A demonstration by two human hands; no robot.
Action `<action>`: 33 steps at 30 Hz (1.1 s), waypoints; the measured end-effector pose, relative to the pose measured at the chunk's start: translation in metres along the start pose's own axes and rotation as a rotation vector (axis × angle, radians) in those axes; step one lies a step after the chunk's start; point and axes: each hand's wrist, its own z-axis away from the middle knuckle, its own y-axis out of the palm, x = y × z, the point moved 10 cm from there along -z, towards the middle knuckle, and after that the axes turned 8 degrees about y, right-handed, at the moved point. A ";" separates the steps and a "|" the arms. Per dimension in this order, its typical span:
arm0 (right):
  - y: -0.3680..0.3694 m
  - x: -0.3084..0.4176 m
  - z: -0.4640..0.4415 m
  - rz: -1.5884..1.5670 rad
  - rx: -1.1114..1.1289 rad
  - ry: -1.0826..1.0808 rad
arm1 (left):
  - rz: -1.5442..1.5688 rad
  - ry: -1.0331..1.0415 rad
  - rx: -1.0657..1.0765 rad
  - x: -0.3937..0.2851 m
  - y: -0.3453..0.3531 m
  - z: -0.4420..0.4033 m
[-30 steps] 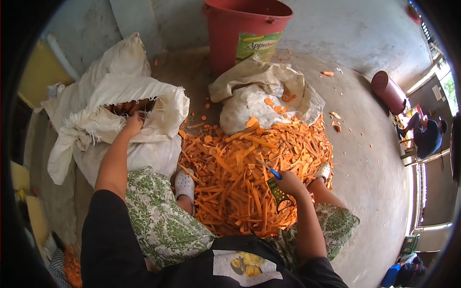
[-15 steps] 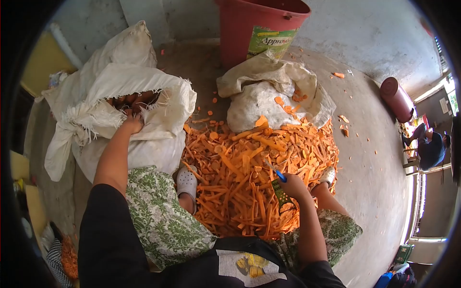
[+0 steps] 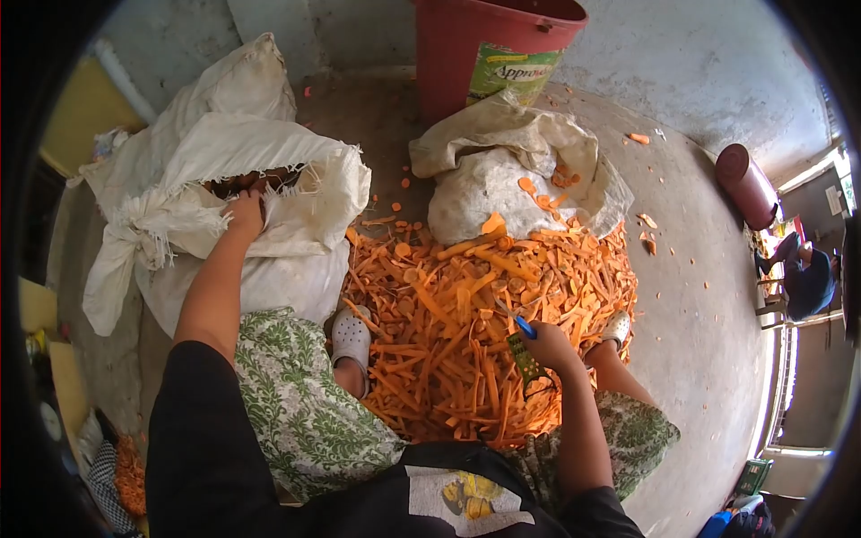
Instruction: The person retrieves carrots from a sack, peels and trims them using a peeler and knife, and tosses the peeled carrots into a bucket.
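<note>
My left hand [image 3: 246,213] reaches into the torn mouth of a white woven sack [image 3: 296,229], against the brownish roots [image 3: 235,184] inside. Its fingers are partly hidden there, so I cannot tell whether they grip one. My right hand [image 3: 551,346] is closed around a blue-handled knife [image 3: 525,328], its thin metal end pointing up and left over the pile. A green-and-black patterned strip [image 3: 527,360] hangs below that hand. Between my feet lies a large heap of orange carrot peelings and slices [image 3: 466,350].
A second, slumped sack [image 3: 480,197] lies behind the heap, carrot slices on it. Behind it stands a red bin [image 3: 439,67]. Carrot scraps [image 3: 638,139] dot the floor. At far right are a dark red drum [image 3: 746,184] and a seated person [image 3: 807,278].
My left hand has moved slightly up and farther into the sack's mouth. My right hand keeps its hold on the knife, almost still. The whole view has shifted slightly.
</note>
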 end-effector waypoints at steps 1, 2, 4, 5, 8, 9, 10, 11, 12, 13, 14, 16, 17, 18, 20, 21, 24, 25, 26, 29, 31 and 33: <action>-0.001 -0.001 0.000 -0.016 -0.013 0.002 | -0.002 0.002 -0.001 0.001 0.003 -0.002; -0.003 -0.001 0.000 -0.031 -0.026 0.005 | -0.092 0.113 0.022 -0.007 0.012 -0.008; -0.003 0.000 0.000 -0.009 -0.053 -0.005 | -0.177 0.224 0.042 -0.015 0.025 -0.014; -0.006 0.001 0.001 0.014 -0.078 -0.014 | -0.059 0.215 0.049 -0.014 0.030 -0.016; -0.007 0.003 0.004 -0.007 -0.069 -0.016 | 0.067 0.234 0.078 -0.017 0.035 -0.021; -0.006 0.003 0.005 -0.010 -0.069 -0.014 | 0.073 0.258 0.096 -0.020 0.034 -0.022; -0.005 0.001 0.004 -0.008 -0.060 0.001 | 0.072 0.261 0.094 -0.021 0.035 -0.024; -0.005 0.000 0.004 -0.005 -0.054 0.013 | 0.095 0.206 0.144 -0.018 0.041 -0.027; -0.006 0.000 0.003 -0.004 -0.059 0.011 | 0.119 0.150 0.195 -0.014 0.049 -0.030; -0.005 -0.001 0.004 0.006 -0.063 0.009 | 0.121 0.151 0.192 -0.014 0.052 -0.033; -0.005 -0.003 0.003 0.017 -0.068 0.006 | 0.025 0.204 0.203 -0.018 0.056 -0.036; -0.006 -0.006 0.002 0.022 -0.075 -0.003 | -0.076 0.265 0.210 -0.028 0.057 -0.039; -0.006 -0.007 0.002 0.030 -0.077 -0.017 | -0.184 0.283 0.220 -0.032 0.056 -0.035; -0.007 -0.009 0.003 0.027 -0.081 -0.014 | -0.292 0.300 0.230 -0.036 0.055 -0.033; -0.007 -0.011 0.003 0.036 -0.082 -0.009 | -0.308 0.299 0.210 -0.033 0.074 -0.049; -0.008 -0.013 0.004 0.035 -0.084 -0.008 | -0.324 0.297 0.194 -0.030 0.085 -0.057; -0.014 -0.012 0.010 0.056 -0.112 -0.022 | -0.543 0.211 0.161 -0.040 0.069 -0.050; -0.017 -0.011 0.012 0.030 -0.108 -0.021 | -0.545 0.213 0.158 -0.043 0.067 -0.052; -0.019 -0.011 0.014 0.006 -0.104 -0.019 | -0.622 0.256 0.274 -0.046 0.078 -0.053; -0.021 -0.014 0.014 0.017 -0.131 -0.027 | -0.667 0.283 0.371 -0.043 0.102 -0.066; -0.020 -0.015 0.015 0.024 -0.121 -0.017 | -0.638 0.271 0.349 -0.042 0.106 -0.073; -0.021 -0.021 0.013 0.033 -0.114 -0.003 | -0.495 0.064 0.197 -0.035 0.084 -0.073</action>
